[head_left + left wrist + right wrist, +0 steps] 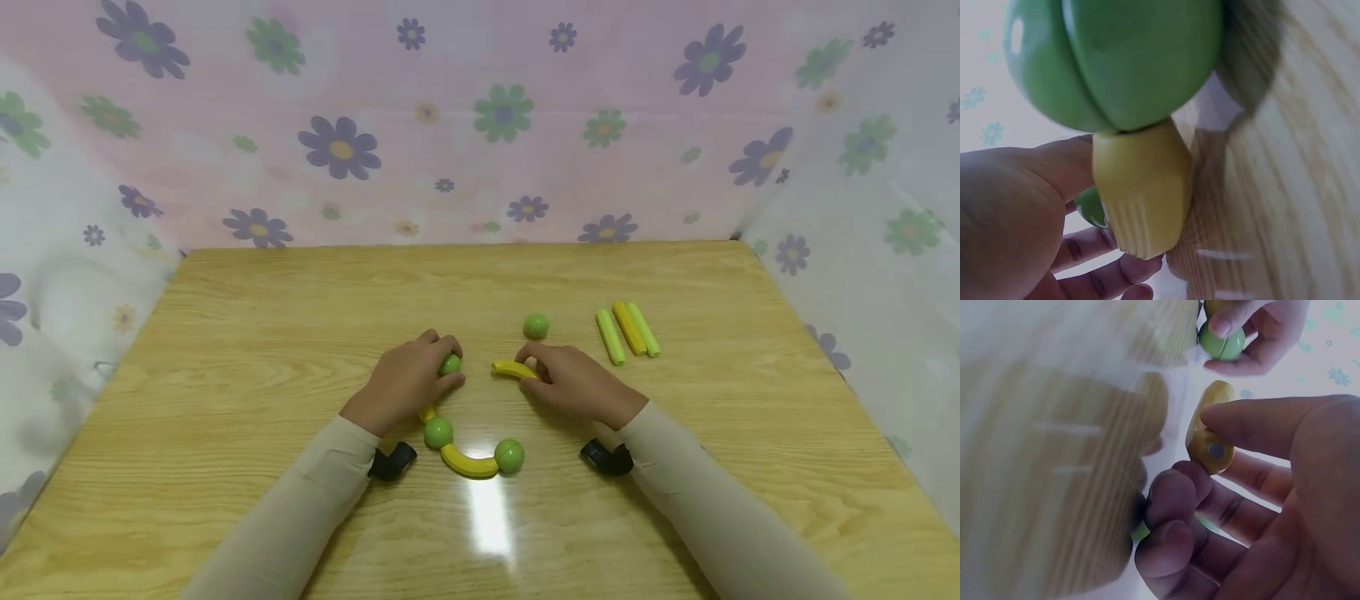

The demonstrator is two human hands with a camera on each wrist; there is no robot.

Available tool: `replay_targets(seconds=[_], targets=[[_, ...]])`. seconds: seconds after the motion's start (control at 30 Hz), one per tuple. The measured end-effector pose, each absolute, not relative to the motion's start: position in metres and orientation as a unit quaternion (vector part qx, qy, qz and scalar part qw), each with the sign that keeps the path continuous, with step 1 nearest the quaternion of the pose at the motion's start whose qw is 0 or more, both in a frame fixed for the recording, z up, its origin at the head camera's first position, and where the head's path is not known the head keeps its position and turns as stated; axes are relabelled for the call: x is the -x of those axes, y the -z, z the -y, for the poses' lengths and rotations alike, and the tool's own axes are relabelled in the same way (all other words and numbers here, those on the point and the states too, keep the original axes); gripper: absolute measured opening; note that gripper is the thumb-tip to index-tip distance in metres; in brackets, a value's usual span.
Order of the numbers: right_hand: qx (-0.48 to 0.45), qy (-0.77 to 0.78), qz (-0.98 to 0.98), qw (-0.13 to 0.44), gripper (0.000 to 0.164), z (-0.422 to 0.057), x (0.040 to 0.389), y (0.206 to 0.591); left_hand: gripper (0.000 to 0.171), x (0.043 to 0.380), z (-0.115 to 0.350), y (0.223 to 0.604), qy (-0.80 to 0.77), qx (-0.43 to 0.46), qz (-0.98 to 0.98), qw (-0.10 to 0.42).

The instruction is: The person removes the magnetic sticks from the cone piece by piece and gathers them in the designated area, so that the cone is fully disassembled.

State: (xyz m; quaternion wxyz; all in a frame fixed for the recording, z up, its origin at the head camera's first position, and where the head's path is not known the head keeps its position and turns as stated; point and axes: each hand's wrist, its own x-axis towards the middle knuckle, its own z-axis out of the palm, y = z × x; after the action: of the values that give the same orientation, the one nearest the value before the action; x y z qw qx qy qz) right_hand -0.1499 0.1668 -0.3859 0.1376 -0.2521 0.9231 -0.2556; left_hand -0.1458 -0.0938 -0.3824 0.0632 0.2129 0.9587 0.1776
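Observation:
My left hand (408, 377) grips a green ball (451, 364) between thumb and fingers. From under that hand a yellow curved piece (427, 413) runs down to a second green ball (438, 432), then another yellow curved piece (470, 463) leads to a third green ball (509, 456). My right hand (573, 383) pinches a separate yellow curved piece (513, 369) by its right end, its free end pointing at the ball in my left hand. A grey round spot shows on this piece's end face in the right wrist view (1215, 451).
A loose green ball (536, 326) lies just beyond my right hand. Further right are two light green sticks (611, 337) and a yellow stick (629, 328) side by side. Black wrist devices (392, 462) sit under both wrists. Flowered cloth (465, 125) stands behind the wooden table (247, 333).

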Motion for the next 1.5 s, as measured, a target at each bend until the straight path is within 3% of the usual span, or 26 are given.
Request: replay_targets(seconds=[0.3, 0.53, 0.87, 1.17, 1.5], targets=[[0.222, 0.233, -0.94, 0.114, 0.029, -0.222, 0.131, 0.386, 0.03, 0.151, 0.092, 0.379, -0.178, -0.206, -0.96, 0.07], [0.232, 0.244, -0.936, 0.1, 0.024, -0.24, 0.125, 0.388, 0.03, 0.148, 0.096, 0.382, -0.182, -0.192, -0.961, 0.075], [0.21, 0.248, -0.938, 0.121, 0.016, -0.241, 0.125, 0.387, 0.051, 0.143, 0.098, 0.377, -0.16, -0.185, -0.966, 0.087], [0.202, 0.241, -0.945, 0.088, 0.02, -0.224, 0.127, 0.369, 0.054, 0.137, 0.111, 0.361, -0.055, -0.136, -0.982, 0.116], [0.268, 0.238, -0.931, 0.069, 0.023, -0.164, 0.144, 0.36, 0.045, 0.139, 0.119, 0.357, -0.128, -0.152, -0.962, 0.187]])
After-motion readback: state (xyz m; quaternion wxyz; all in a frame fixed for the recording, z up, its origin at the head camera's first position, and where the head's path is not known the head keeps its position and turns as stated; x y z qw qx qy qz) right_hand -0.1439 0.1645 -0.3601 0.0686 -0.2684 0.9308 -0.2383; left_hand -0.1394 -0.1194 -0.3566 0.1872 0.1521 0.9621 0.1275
